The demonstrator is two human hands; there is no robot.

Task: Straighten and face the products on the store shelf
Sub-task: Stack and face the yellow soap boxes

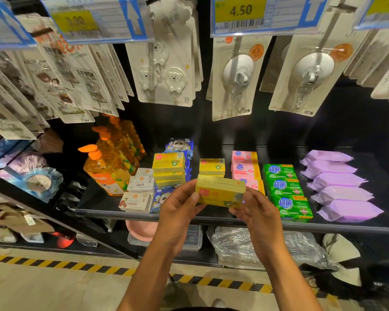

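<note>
A yellow soap box (219, 191) is held above the front of the black shelf (211, 217), gripped at its two ends by my left hand (180, 207) and my right hand (254, 212). Behind it stands a short stack of the same yellow boxes (212, 166), and a taller stack of yellow boxes (168, 168) stands to the left. Pink soap packs (245, 169) and green soap packs (285, 189) run in rows to the right. Purple packs (339, 187) lie in a row at the far right.
Orange pump bottles (108, 167) and white soap boxes (139, 191) stand at the shelf's left. Blue cartoon packs (180, 145) lie behind the yellow stacks. Hook cards (166, 70) hang above on pegs under price tags (240, 12). A lower shelf holds plastic bags (240, 245).
</note>
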